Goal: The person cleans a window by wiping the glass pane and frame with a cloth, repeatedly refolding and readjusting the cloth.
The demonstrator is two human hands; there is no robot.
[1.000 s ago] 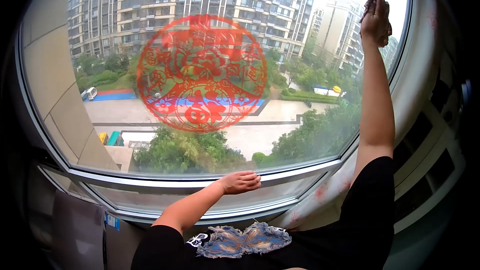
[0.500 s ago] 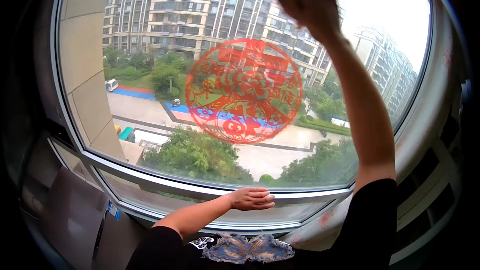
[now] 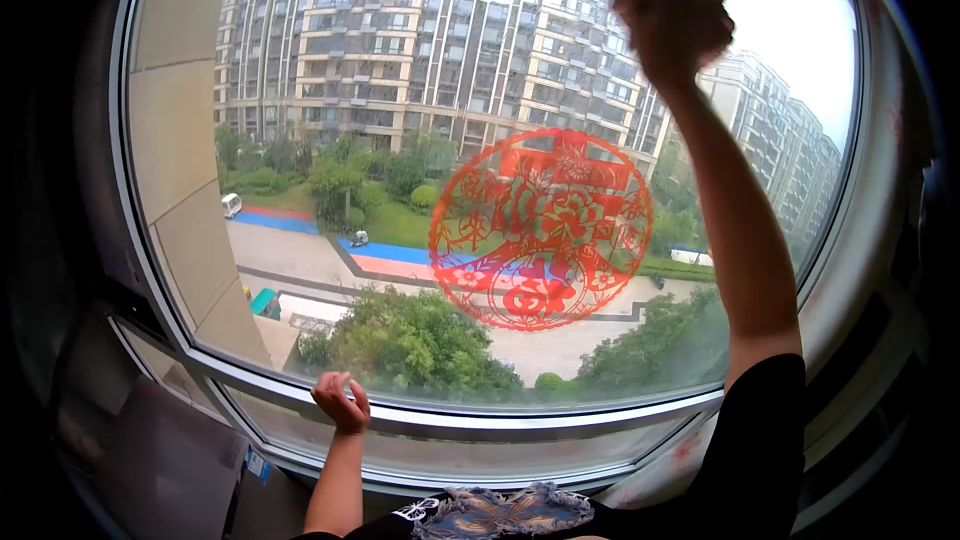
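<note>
My right hand (image 3: 680, 25) is raised high against the upper part of the window glass (image 3: 480, 100). It is dark against the light, with its fingers bent; what they hold, if anything, I cannot make out. Down at the left, my left hand (image 3: 340, 402) rests by the lower bar of the window frame (image 3: 440, 423), loosely curled and empty, with a gap between thumb and fingers. A round red paper-cut decoration (image 3: 545, 230) with flowers and characters is on the pane, below and left of my right hand.
A pale curtain (image 3: 880, 140) hangs along the right side of the window. At lower left stands a brown flat-sided piece (image 3: 170, 450) with a blue label (image 3: 258, 467). Beyond the glass are apartment buildings (image 3: 370, 40), trees and a paved yard.
My right hand has shifted to the right at the top of the pane. My left hand has moved left along the lower frame and turned upward. The view has tilted slightly up and left.
</note>
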